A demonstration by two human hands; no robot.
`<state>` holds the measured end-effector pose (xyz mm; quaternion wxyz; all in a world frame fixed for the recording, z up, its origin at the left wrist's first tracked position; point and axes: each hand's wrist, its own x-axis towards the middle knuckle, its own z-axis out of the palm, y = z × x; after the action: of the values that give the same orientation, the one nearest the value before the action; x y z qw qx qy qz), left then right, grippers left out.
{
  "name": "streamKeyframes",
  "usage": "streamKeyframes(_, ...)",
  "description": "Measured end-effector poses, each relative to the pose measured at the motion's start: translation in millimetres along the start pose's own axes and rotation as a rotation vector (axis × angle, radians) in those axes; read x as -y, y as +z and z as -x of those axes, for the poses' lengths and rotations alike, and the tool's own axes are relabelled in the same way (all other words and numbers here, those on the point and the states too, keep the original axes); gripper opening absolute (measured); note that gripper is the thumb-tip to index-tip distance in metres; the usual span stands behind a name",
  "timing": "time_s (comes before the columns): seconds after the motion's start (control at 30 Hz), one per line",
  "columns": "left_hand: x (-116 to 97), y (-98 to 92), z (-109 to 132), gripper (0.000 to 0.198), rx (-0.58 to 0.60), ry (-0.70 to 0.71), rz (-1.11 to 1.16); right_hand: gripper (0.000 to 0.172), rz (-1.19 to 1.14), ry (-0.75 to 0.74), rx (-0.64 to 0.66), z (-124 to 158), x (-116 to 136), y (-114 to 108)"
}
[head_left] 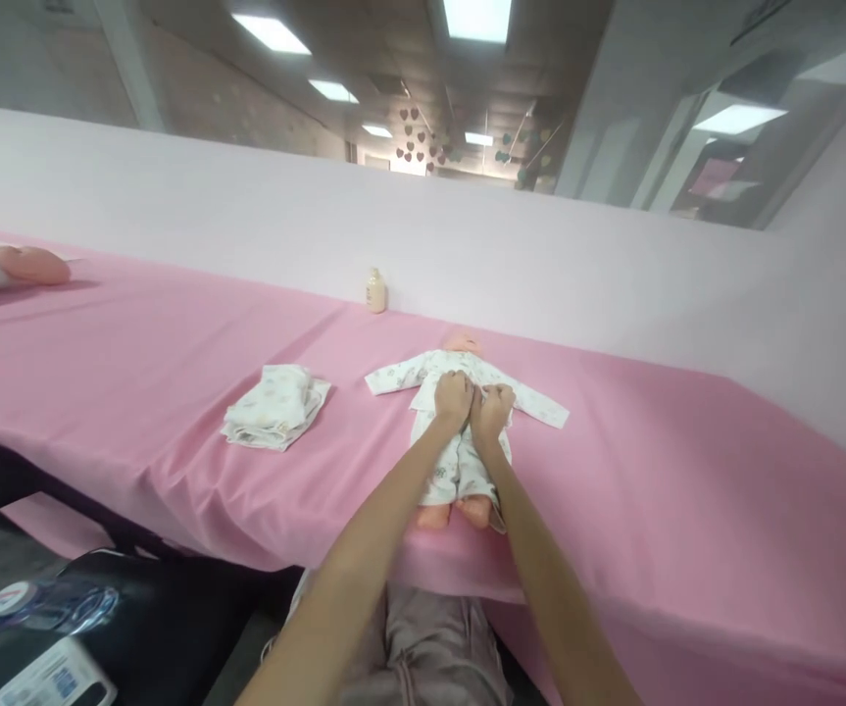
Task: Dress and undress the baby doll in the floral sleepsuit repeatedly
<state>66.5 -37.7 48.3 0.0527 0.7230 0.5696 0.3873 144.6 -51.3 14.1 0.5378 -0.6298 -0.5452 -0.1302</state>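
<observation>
A baby doll [461, 342] lies on its back on the pink table cover [687, 490], dressed in a white patterned baby suit [423, 373] with its sleeves spread out. My left hand [453, 400] and my right hand [493, 408] rest side by side on the doll's chest. Both have their fingers curled and pinched on the suit's front. The doll's bare feet [452, 514] point toward me at the table's near edge.
A folded stack of white patterned cloth [275, 406] lies to the left of the doll. A small beige bottle [375, 291] stands by the pale back wall. Another doll [7, 268] lies at far left. A plastic water bottle [51, 603] lies on a dark surface below.
</observation>
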Motion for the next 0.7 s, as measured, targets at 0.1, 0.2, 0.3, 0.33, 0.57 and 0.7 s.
streamKeyframes(0.1,-1.7,9.3,2.7,0.022,-0.062,-0.039,0.132,0.029,-0.04,0.043,-0.02,1.5,0.2,0.9)
streamKeyframes(0.2,2.0,13.8,9.2,0.021,-0.11,-0.049,0.248,0.029,-0.088,0.067,0.042,2.3,0.7,1.7)
streamKeyframes(0.3,4.3,11.3,13.7,0.022,-0.112,-0.053,0.244,0.031,-0.142,0.079,0.095,2.8,1.7,1.1)
streamKeyframes(0.33,4.3,9.9,14.5,0.023,-0.113,-0.052,0.235,0.031,-0.156,0.086,0.104,2.9,2.1,0.7)
streamKeyframes(0.57,3.0,6.3,17.4,0.026,-0.128,-0.067,0.254,0.03,-0.233,0.105,0.188,1.7,4.9,-2.6)
streamKeyframes(0.7,4.5,6.1,18.0,0.028,-0.136,-0.085,0.275,0.03,-0.273,0.11,0.206,0.6,6.7,-3.3)
